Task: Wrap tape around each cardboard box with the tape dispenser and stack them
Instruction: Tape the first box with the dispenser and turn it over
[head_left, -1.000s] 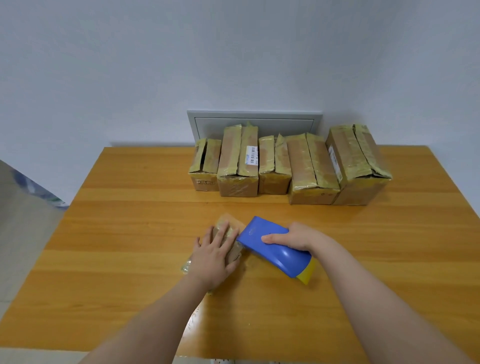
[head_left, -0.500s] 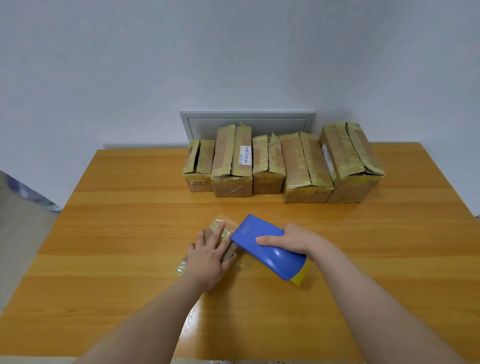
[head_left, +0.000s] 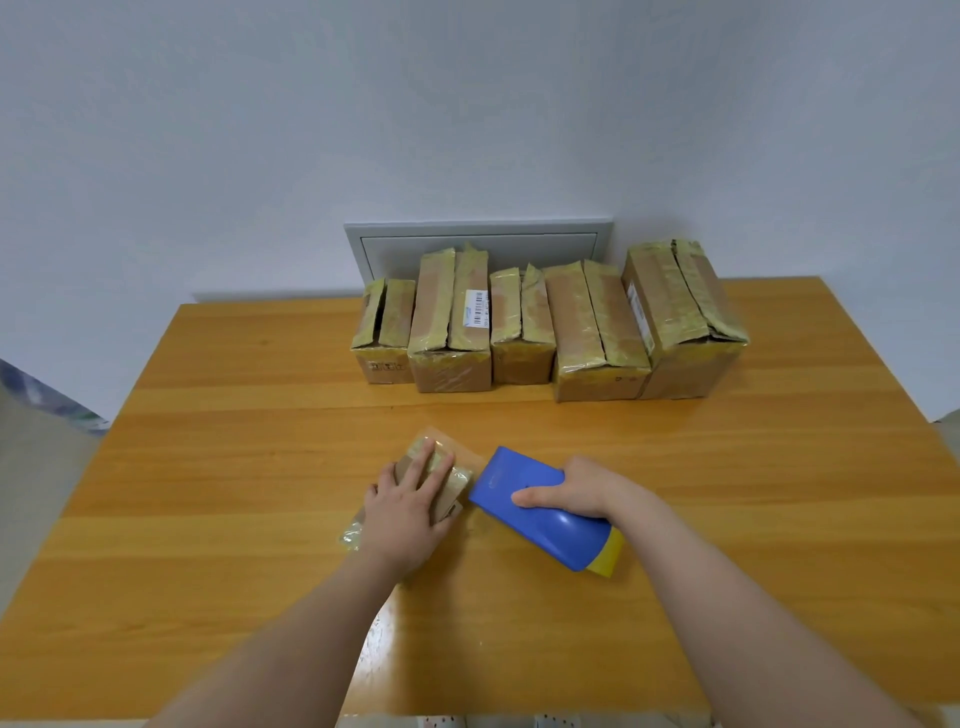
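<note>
At the near centre of the bench, a small cardboard box lies flat under the left hand. That grip is wide: the fingers lie straight across the top of the box and press down on it, with nothing curled round it. The box bears yellowish tape, and a crumpled translucent strip shows at the near left edge of the hand.

Just to the right of the box, the right hand holds the tape dispenser. This grip is closed round the blue body, thumb laid along its upper face and fingers over the far side. The dispenser lies slantwise, its blue end toward the box and its yellow end toward the person (whether the blue end touches the box cannot be told).

Along the far edge of the bench, five taped cardboard boxes stand side by side in one row, none stacked:
- a short one at the left;
- a taller one with a white barcode label;
- a short one;
- a long one;
- the tallest, at the right, turned slightly.

Behind the row, a grey panel is set low in the pale wall.
</note>
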